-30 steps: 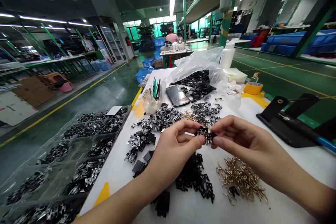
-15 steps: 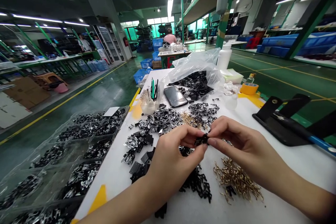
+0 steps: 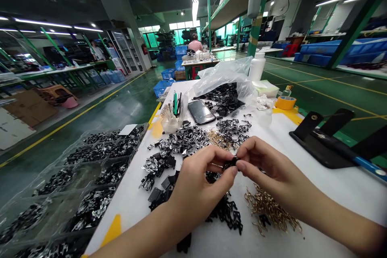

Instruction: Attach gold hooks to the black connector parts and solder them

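Between the fingertips of both hands is a small black part (image 3: pixel 229 163), mostly covered by the fingers. My left hand (image 3: pixel 204 179) pinches it from the left, thumb below and index finger above. From the right, my right hand (image 3: pixel 266 165) closes thumb and index finger on its other end. Below the hands lies a heap of black clip-like pieces (image 3: pixel 228 213). A pile of brass-coloured bent pins (image 3: pixel 273 209) spreads under my right wrist. Flat black plates (image 3: pixel 161 191) lie left of my left hand. Beyond the hands are silver and black metal parts (image 3: pixel 189 139) and more brass pins (image 3: pixel 217 139).
A phone (image 3: pixel 201 111) lies by an open plastic bag (image 3: pixel 225 74) of black parts. A divided tray (image 3: pixel 75 185) of parts stands at the left. Orange tape (image 3: pixel 286 102), a white bottle (image 3: pixel 256 66) and a black stand (image 3: pixel 323 145) occupy the right side. A person (image 3: pixel 195 43) sits far ahead.
Both hands keep their pinch on the small black part. My right fingertips have shifted slightly down and left. The rest of the table looks the same.
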Demonstrator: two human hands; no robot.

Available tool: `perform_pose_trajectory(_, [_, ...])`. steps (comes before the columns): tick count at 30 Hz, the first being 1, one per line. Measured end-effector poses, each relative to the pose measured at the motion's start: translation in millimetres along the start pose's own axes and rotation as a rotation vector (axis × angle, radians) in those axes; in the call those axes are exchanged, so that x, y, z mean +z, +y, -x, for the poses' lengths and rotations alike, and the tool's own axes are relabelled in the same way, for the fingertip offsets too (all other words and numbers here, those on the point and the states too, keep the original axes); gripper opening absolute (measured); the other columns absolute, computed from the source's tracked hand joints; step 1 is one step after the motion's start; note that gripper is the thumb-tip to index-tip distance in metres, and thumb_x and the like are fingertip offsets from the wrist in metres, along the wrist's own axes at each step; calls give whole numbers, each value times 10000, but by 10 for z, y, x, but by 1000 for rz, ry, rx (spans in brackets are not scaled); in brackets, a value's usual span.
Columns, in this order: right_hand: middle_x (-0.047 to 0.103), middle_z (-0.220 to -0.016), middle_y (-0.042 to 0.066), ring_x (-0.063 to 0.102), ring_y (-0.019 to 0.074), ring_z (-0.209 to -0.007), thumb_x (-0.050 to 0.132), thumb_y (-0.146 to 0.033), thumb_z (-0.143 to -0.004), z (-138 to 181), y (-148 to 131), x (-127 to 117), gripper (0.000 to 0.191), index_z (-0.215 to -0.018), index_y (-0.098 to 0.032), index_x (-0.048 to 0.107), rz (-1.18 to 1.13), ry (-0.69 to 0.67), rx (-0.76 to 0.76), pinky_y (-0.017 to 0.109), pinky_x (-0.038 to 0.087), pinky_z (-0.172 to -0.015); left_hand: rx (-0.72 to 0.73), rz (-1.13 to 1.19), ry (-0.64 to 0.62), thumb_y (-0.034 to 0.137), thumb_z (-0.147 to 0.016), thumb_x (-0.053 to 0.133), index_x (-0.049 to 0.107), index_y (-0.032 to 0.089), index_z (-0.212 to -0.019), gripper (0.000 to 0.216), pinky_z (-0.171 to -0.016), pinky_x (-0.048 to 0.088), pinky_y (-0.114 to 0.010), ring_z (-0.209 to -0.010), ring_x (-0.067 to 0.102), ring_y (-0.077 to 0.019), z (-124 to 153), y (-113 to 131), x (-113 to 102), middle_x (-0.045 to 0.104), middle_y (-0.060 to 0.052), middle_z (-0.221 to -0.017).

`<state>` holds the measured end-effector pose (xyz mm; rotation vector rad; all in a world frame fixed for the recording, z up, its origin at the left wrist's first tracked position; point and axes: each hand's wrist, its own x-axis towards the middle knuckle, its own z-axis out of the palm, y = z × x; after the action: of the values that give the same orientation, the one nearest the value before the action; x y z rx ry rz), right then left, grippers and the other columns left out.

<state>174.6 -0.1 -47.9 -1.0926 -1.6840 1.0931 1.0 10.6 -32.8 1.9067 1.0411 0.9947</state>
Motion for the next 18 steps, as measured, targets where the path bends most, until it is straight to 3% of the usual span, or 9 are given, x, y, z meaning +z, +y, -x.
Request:
perform_pose_trajectory(5, [445, -762, -33, 436, 129, -711, 460, -365, -923, -6, -56, -20, 125, -881, -247, 466, -74, -72, 61, 271, 369, -634, -126, 293, -60, 197, -837, 606, 606, 174, -914, 80, -707, 516, -188, -774, 643, -104, -4, 41, 6, 652, -8, -877])
perform_pose_trajectory(9, [450, -748, -39, 440, 118, -699, 455, -295, -921, -3, -74, -24, 83, -859, -243, 469, -51, -75, 11, 254, 369, -624, -191, 435, -86, 181, -843, 597, 593, 183, -898, 54, -718, 501, -171, -808, 633, -97, 2, 60, 8, 637, 12, -837])
perform_pose_trajectory(14, [454, -748, -40, 455, 113, -709, 457, -161, -876, 18, -53, 6, 101, -809, -236, 453, 71, -29, -89, 244, 376, -636, -178, 273, -77, 161, -818, 590, 597, 159, -861, 44, -662, 488, -207, -724, 607, -114, 7, 83, 13, 631, -5, -795])
perform_pose_trajectory(18, [432, -707, -44, 436, 116, -673, 444, -115, -847, 36, -35, 33, 149, -760, -231, 409, 146, -14, -82, 244, 362, -610, -107, 105, -65, 125, -789, 581, 609, 153, -826, 55, -670, 479, -224, -720, 589, -124, 8, 88, 19, 635, -16, -804])
